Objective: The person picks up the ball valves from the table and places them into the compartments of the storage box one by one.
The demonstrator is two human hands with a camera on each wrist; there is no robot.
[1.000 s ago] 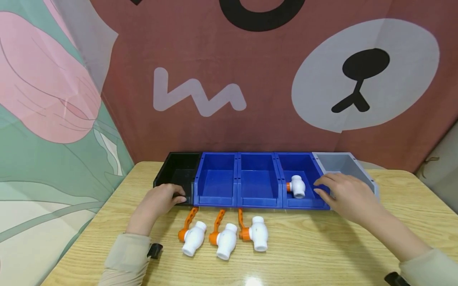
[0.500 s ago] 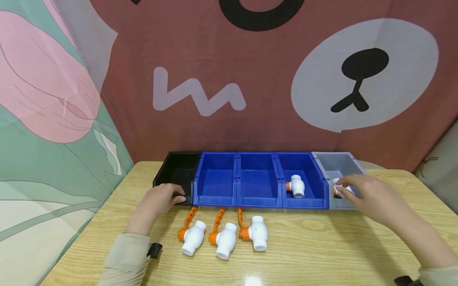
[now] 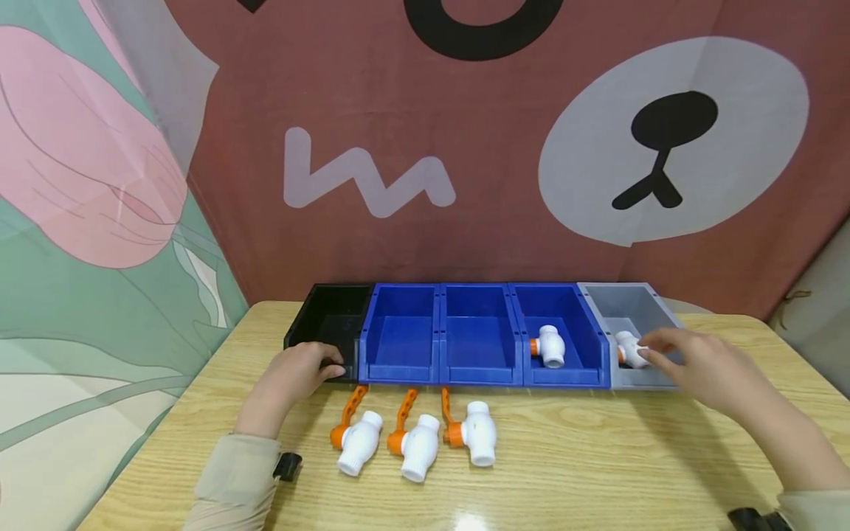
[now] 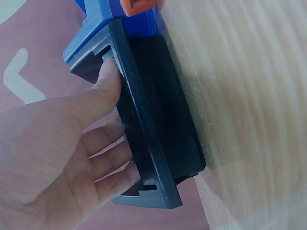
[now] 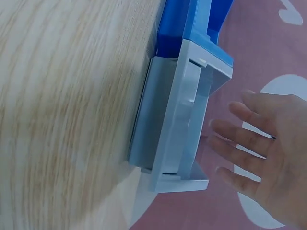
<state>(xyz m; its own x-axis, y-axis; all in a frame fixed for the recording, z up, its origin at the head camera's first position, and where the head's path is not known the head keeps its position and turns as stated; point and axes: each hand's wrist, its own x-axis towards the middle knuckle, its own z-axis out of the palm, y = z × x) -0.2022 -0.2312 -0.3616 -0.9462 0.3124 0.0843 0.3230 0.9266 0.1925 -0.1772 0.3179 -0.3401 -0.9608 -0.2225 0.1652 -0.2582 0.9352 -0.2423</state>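
In the head view, my left hand (image 3: 302, 372) is at the front of the black bin (image 3: 332, 302). The left wrist view has its thumb (image 4: 109, 72) at the front rim and the other fingers reaching in behind that rim, loosely extended. My right hand (image 3: 707, 369) hovers over the grey bin (image 3: 620, 299), fingers spread and relaxed with nothing in them, as the right wrist view makes plain. Inside that bin lies a white ball valve (image 3: 631, 349) with an orange part, close by the fingertips. Another white ball valve (image 3: 551, 346) lies in the adjoining blue bin (image 3: 564, 304).
Two more blue bins, a left one (image 3: 405, 324) and a middle one (image 3: 479, 324), complete the row. Before them on the wooden table (image 3: 564, 457) lie three ball valves (image 3: 361, 442) (image 3: 420, 448) (image 3: 480, 434) with orange lever handles. A printed cloth (image 3: 372, 243) hangs behind.
My right hand moved right from the blue bin's edge to the grey bin, where a ball valve came into view, then drew slightly away from it. My left hand stayed put.
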